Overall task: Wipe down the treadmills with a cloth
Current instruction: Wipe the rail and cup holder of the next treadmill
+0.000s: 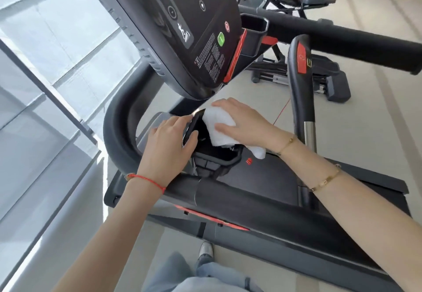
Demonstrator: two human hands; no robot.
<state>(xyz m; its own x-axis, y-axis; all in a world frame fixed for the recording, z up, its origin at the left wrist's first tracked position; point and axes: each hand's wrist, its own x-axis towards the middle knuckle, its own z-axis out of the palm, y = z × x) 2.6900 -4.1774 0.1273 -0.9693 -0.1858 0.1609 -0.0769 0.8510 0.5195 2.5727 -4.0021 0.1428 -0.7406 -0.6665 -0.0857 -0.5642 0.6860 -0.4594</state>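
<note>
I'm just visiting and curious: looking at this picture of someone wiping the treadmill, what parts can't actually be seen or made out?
Head view only:
- The surface under the white cloth: covered by the cloth and the right hand.
- The left hand fingertips: curled out of sight around the black part of the treadmill.
- The small print on the console: too small to read.
- The console's top: cut off by the upper edge.

Pale floor [356, 131] — treadmill [262, 202] on it
</note>
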